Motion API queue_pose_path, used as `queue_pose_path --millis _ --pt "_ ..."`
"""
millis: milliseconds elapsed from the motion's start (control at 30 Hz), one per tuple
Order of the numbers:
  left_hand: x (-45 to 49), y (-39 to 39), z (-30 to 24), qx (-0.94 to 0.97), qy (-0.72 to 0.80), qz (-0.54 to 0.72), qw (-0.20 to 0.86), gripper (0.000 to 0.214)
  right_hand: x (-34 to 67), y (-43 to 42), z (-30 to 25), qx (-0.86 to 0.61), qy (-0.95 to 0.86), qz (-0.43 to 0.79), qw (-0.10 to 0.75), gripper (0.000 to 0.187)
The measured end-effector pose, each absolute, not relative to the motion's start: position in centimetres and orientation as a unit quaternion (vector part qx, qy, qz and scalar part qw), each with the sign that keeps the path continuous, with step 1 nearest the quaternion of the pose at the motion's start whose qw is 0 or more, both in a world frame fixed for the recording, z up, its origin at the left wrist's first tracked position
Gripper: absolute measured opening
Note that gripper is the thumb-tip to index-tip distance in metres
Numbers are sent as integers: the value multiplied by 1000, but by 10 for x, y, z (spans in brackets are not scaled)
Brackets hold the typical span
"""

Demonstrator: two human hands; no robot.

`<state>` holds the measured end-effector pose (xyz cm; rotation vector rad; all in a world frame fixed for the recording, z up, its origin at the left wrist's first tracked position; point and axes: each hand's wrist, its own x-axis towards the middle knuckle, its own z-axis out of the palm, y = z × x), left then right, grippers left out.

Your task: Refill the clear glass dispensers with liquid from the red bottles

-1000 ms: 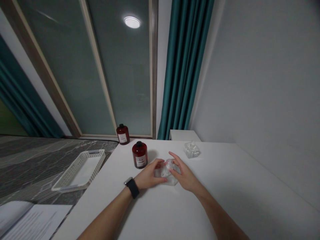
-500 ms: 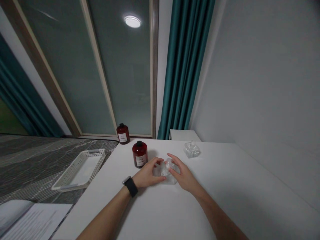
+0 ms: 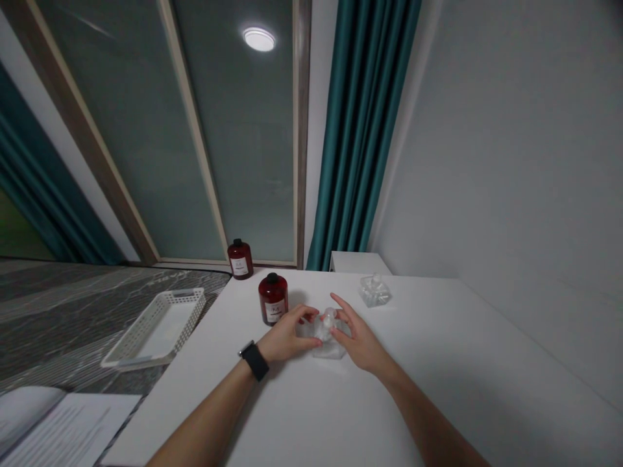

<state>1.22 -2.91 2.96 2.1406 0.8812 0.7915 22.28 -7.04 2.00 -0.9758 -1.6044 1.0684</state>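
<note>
Between my hands on the white table sits a small clear, squarish container with a rounded knob-like top; I cannot tell if it is glass or plastic. My left hand, with a dark-banded watch on its wrist, curves its thumb and fingers around the container's left side. At the knob, my right hand has its thumb and bent fingers closed, while the index finger is raised away. Left of my hands stands a dark red bottle with a black cap and white label.
A second red bottle stands at the table's far left corner. Another clear squarish container sits at the back right. Left of the table are a white basket and an open book. A plain wall borders the right.
My right index finger has lifted and straightened away from the knob. The left hand stays around the container, nearly unmoved. The view has shifted very slightly.
</note>
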Motion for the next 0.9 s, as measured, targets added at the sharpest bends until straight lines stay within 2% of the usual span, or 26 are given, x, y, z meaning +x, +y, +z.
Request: queue_pose_path --millis 567,700,900 --pt "12 -32 29 830 335 315 315 47 214 -71 13 -446 -660 351 493 54" --pt "12 -29 28 829 327 316 326 49 222 -71 18 -422 -685 362 471 55" --pt "12 -29 29 827 331 315 329 49 228 -70 18 -401 -682 383 477 41"
